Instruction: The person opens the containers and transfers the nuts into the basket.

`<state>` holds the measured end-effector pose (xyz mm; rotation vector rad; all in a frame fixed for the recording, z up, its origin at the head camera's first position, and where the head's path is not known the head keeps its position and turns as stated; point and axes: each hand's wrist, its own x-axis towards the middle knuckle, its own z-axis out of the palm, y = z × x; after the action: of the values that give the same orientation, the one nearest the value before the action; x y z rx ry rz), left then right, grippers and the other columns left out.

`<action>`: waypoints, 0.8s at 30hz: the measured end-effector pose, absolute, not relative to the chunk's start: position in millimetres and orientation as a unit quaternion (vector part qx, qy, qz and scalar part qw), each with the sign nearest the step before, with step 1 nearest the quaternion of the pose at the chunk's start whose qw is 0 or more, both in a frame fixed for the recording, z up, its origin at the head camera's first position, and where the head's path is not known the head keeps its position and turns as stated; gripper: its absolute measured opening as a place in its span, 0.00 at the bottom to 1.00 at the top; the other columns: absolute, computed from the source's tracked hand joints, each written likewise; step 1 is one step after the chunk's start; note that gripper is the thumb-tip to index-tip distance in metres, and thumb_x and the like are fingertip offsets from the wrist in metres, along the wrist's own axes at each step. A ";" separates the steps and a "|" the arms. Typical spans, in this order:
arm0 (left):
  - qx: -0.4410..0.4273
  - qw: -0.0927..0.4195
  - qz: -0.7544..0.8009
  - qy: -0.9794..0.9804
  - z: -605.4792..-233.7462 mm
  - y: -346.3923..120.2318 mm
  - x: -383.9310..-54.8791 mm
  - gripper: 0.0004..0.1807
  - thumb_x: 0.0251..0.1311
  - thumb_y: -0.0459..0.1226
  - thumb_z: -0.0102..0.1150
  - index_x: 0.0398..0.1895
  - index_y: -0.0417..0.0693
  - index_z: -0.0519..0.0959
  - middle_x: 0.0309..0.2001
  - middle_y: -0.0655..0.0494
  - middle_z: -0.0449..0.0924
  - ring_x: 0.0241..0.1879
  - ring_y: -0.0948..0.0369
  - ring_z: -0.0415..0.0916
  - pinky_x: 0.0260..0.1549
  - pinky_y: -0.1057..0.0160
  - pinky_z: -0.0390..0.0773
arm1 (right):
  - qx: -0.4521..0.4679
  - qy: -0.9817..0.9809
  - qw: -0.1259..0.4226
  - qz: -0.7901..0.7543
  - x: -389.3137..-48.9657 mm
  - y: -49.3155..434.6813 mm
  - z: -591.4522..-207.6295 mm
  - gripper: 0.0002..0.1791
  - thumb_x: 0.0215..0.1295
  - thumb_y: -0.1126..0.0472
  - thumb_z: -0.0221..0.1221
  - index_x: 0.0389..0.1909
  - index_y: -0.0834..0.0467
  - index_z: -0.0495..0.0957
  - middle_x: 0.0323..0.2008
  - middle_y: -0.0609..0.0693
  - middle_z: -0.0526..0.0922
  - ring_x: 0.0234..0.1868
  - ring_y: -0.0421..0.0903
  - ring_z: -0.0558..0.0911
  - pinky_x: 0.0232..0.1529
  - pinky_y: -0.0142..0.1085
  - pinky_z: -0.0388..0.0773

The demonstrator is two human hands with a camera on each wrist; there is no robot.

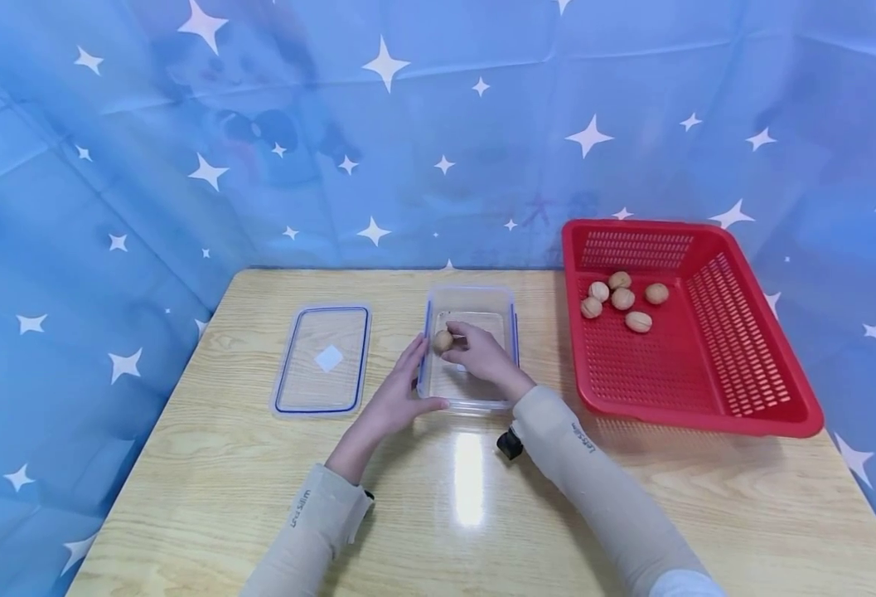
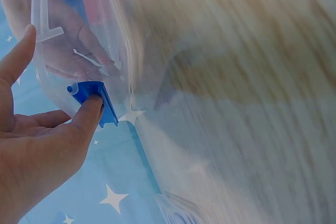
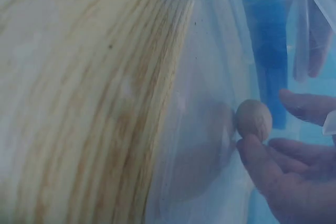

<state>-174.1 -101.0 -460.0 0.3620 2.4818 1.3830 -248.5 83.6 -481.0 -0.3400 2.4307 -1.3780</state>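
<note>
A clear plastic box point(image 1: 475, 405) with blue side latches stands on the table. My left hand point(image 1: 399, 396) steadies it with straight fingers along its left side and the thumb at the front corner. One fingertip touches a blue latch point(image 2: 97, 98) in the left wrist view. Inside the box is my right hand point(image 1: 482, 355), its fingers spread beside a walnut point(image 3: 253, 119). One fingertip meets the walnut while a gap shows on the other side. The walnut sits low by the box's left wall, its reflection close beneath it.
A red basket point(image 1: 706, 365) with several walnuts point(image 1: 622, 298) stands to the right on the wooden table point(image 1: 206, 481). The box's clear lid point(image 1: 321, 383), with a blue seal, lies flat at the left. Behind hangs a blue star-patterned curtain point(image 1: 438, 124).
</note>
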 end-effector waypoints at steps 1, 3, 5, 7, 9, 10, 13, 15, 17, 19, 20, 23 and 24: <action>0.124 0.139 0.478 0.858 -460.0 -100.9 -174.2 0.55 0.56 0.38 0.72 0.80 0.45 0.46 0.82 0.53 0.37 0.76 0.43 0.53 0.72 0.47 0.64 | -0.121 0.849 0.163 -0.487 -248.6 83.6 -481.6 0.35 0.70 0.63 0.59 0.74 0.65 0.59 0.72 0.64 0.67 0.69 0.60 0.73 0.70 0.50 0.71; 0.124 0.138 0.476 0.859 -460.2 -100.8 -174.2 0.55 0.56 0.39 0.72 0.80 0.45 0.46 0.82 0.53 0.38 0.76 0.43 0.53 0.73 0.47 0.63 | -0.123 0.846 0.165 -0.492 -248.8 83.5 -481.9 0.35 0.69 0.63 0.59 0.74 0.65 0.59 0.71 0.64 0.68 0.69 0.60 0.73 0.70 0.51 0.71; 0.124 0.136 0.475 0.860 -460.1 -100.7 -174.1 0.55 0.56 0.39 0.72 0.80 0.44 0.46 0.82 0.53 0.38 0.76 0.43 0.53 0.73 0.46 0.63 | -0.123 0.845 0.163 -0.494 -248.9 83.3 -481.6 0.36 0.68 0.64 0.61 0.74 0.64 0.60 0.70 0.64 0.69 0.68 0.60 0.73 0.70 0.50 0.71; 0.125 0.136 0.475 0.860 -459.9 -100.7 -174.0 0.56 0.56 0.39 0.72 0.80 0.44 0.46 0.82 0.53 0.37 0.76 0.42 0.53 0.72 0.46 0.63 | -0.120 0.846 0.160 -0.494 -248.6 82.9 -480.3 0.36 0.65 0.65 0.63 0.72 0.65 0.62 0.69 0.64 0.71 0.67 0.60 0.74 0.70 0.50 0.71; 0.126 0.138 0.476 0.859 -459.7 -100.6 -173.8 0.56 0.56 0.39 0.72 0.80 0.44 0.45 0.82 0.53 0.37 0.76 0.42 0.54 0.72 0.46 0.64 | -0.118 0.847 0.160 -0.493 -247.4 83.1 -478.5 0.34 0.64 0.66 0.64 0.70 0.65 0.65 0.67 0.64 0.73 0.66 0.59 0.76 0.69 0.49 0.72; 0.126 0.138 0.477 0.859 -459.8 -100.7 -173.9 0.56 0.56 0.39 0.72 0.80 0.44 0.45 0.82 0.53 0.37 0.76 0.42 0.54 0.72 0.46 0.65 | -0.117 0.849 0.160 -0.490 -247.0 83.0 -477.9 0.33 0.64 0.66 0.64 0.69 0.65 0.67 0.66 0.63 0.74 0.65 0.59 0.77 0.68 0.49 0.73; 0.126 0.139 0.475 0.860 -460.0 -100.8 -173.9 0.55 0.56 0.39 0.72 0.80 0.44 0.46 0.82 0.54 0.37 0.76 0.42 0.55 0.71 0.46 0.65 | -0.113 0.854 0.161 -0.481 -245.9 82.8 -476.5 0.29 0.63 0.65 0.65 0.65 0.65 0.72 0.63 0.62 0.77 0.62 0.58 0.79 0.66 0.48 0.76; 0.126 0.139 0.474 0.860 -460.1 -100.8 -174.0 0.55 0.56 0.39 0.72 0.80 0.44 0.46 0.82 0.54 0.37 0.76 0.42 0.54 0.71 0.46 0.65 | -0.119 0.860 0.162 -0.468 -245.9 82.7 -476.9 0.28 0.63 0.65 0.65 0.64 0.65 0.74 0.62 0.61 0.79 0.61 0.57 0.80 0.65 0.47 0.77; 0.125 0.139 0.474 0.860 -460.1 -100.7 -174.2 0.55 0.56 0.39 0.72 0.80 0.45 0.46 0.82 0.54 0.37 0.77 0.43 0.53 0.71 0.46 0.65 | -0.127 0.865 0.165 -0.457 -246.1 82.6 -477.3 0.27 0.63 0.65 0.65 0.63 0.64 0.75 0.60 0.60 0.81 0.60 0.56 0.81 0.64 0.46 0.77; 0.124 0.139 0.475 0.860 -460.3 -100.7 -174.3 0.55 0.56 0.39 0.72 0.80 0.45 0.46 0.82 0.55 0.37 0.77 0.44 0.52 0.71 0.45 0.65 | -0.135 0.869 0.166 -0.446 -246.1 82.1 -477.7 0.26 0.62 0.65 0.65 0.62 0.64 0.76 0.59 0.60 0.82 0.59 0.55 0.81 0.64 0.46 0.77; 0.123 0.140 0.474 0.861 -460.3 -100.8 -174.3 0.55 0.56 0.39 0.72 0.81 0.46 0.46 0.82 0.55 0.37 0.77 0.44 0.51 0.72 0.45 0.65 | -0.140 0.870 0.167 -0.442 -245.9 81.9 -477.8 0.26 0.62 0.65 0.65 0.61 0.64 0.76 0.58 0.59 0.83 0.59 0.55 0.82 0.64 0.46 0.77; 0.122 0.141 0.473 0.861 -460.2 -100.8 -174.0 0.55 0.56 0.40 0.72 0.81 0.46 0.46 0.82 0.56 0.37 0.77 0.44 0.51 0.72 0.45 0.64 | -0.140 0.873 0.168 -0.436 -244.9 81.3 -477.0 0.25 0.61 0.65 0.67 0.60 0.64 0.77 0.55 0.59 0.84 0.57 0.54 0.82 0.63 0.46 0.78; 0.122 0.141 0.472 0.862 -460.1 -100.8 -173.9 0.55 0.56 0.40 0.72 0.81 0.47 0.46 0.82 0.56 0.37 0.77 0.44 0.51 0.72 0.45 0.64 | -0.138 0.874 0.169 -0.435 -244.4 81.1 -476.6 0.25 0.61 0.65 0.67 0.60 0.64 0.77 0.55 0.58 0.84 0.57 0.54 0.83 0.63 0.46 0.78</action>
<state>-173.9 -100.8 -460.1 0.3518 2.4880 1.3642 -244.4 81.1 -476.6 -0.3937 2.4841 -1.2368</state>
